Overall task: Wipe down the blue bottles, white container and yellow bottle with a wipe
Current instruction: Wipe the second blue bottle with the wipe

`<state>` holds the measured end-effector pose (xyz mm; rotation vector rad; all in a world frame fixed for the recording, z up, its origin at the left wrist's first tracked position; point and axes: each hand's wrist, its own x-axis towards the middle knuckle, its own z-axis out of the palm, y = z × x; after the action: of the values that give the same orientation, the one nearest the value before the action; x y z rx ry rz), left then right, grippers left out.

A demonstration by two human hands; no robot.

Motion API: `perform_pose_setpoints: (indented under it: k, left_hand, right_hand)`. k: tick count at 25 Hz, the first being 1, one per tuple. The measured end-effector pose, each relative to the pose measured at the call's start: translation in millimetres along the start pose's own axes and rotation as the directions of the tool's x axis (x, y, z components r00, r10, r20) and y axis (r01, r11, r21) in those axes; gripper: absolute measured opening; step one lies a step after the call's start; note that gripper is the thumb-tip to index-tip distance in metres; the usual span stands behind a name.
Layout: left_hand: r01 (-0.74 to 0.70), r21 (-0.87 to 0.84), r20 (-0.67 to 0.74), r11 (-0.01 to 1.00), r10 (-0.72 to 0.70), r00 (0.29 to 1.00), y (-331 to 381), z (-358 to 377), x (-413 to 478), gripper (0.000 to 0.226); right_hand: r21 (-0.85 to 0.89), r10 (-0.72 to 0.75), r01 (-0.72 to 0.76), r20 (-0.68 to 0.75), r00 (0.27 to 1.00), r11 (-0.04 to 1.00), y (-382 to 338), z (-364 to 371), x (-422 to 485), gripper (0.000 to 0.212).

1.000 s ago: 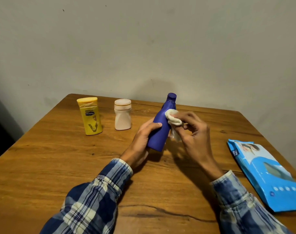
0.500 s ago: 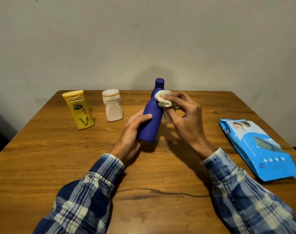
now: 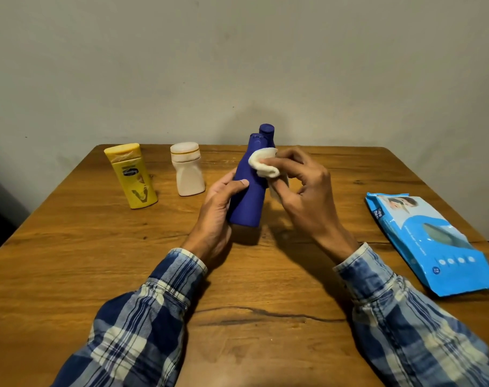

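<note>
A wooden bench (image 3: pixel 70 261) fills the lower part of the view, its far edge against a plain grey wall (image 3: pixel 237 65). Two arms in blue plaid sleeves (image 3: pixel 142 317) reach in from the near edge toward the middle.

At the right side of the bench lies a flat blue wipes pack (image 3: pixel 433 241), well apart from everything else.

The left hand (image 3: pixel 218 216) grips the lower body of the blue bottle (image 3: pixel 248 196), fingers curled behind it and the thumb laid across its front. The bottle stands at the middle of the bench, its top leaning slightly to the right; whether its base touches the wood I cannot tell. The right hand (image 3: pixel 307 196) pinches the white wipe (image 3: pixel 261 163) between thumb and fingers and presses it to the bottle's upper right shoulder, just below the cap.

The yellow bottle (image 3: pixel 134 177) stands at the far left, leaning a little to the left. The white container (image 3: pixel 187 174) stands upright just right of it, near but not touching.

A second blue cap (image 3: pixel 266 129) shows just behind the held bottle's top; what is below it is hidden.
</note>
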<state>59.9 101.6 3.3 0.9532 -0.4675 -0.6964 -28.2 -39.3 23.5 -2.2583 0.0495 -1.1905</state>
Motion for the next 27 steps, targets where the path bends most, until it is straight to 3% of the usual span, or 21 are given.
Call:
perform_pose_setpoints:
  k: [3,6,10,14,17,21,22,24,25,27]
  left_hand:
    - [0.007,0.025,0.011,1.0,-0.007,1.0,-0.6,3.3,-0.5,0.032]
    - [0.006,0.024,0.002,1.0,-0.006,1.0,-0.8,-1.9,1.0,0.036]
    - [-0.001,0.133,-0.001,0.991,0.001,1.0,-4.1,-0.9,2.1,0.037]
    - [-0.022,0.178,-0.002,0.984,0.022,1.0,-11.0,-5.0,4.6,0.038]
    - [-0.076,0.285,0.004,0.956,0.078,0.997,-12.8,-5.4,6.6,0.041]
    - [-0.049,0.217,-0.009,0.975,0.052,0.999,-12.4,-2.7,1.7,0.038]
    - [-0.061,0.227,-0.016,0.972,0.066,0.998,-11.9,-3.4,3.4,0.038]
    - [-0.104,0.271,-0.018,0.957,0.113,0.993,-9.6,-3.6,7.5,0.045]
    - [-0.106,0.263,-0.027,0.959,0.117,0.993,-8.3,-2.5,9.0,0.046]
    - [-0.068,0.189,-0.057,0.98,0.08,0.995,-7.9,-2.6,9.4,0.043]
  right_hand:
    - [0.055,0.116,-0.112,-0.076,0.99,0.992,1.3,-2.9,2.3,0.023]
    - [-0.009,-0.031,0.032,0.055,0.998,0.999,-2.6,-0.4,-0.4,0.023]
    - [-0.032,0.053,-0.057,-0.101,0.993,0.998,-1.8,-5.6,3.4,0.024]
    - [-0.209,-0.136,0.151,0.085,0.987,0.966,-5.7,-1.0,-2.6,0.028]
    - [-0.15,-0.005,-0.008,-0.083,0.997,0.989,-7.6,-3.7,0.9,0.033]
    - [-0.27,-0.159,0.202,0.173,0.972,0.941,-12.1,0.0,-3.0,0.028]
    - [-0.222,-0.135,0.163,0.136,0.981,0.961,-10.7,-0.2,-1.4,0.025]
    - [-0.002,0.078,-0.078,-0.058,0.995,0.997,-6.1,-6.6,5.3,0.019]
    - [0.16,0.218,-0.199,-0.112,0.969,0.967,-3.7,-12.3,9.5,0.02]
    - [0.464,0.407,-0.336,-0.058,0.912,0.82,-3.4,-19.5,12.6,0.027]
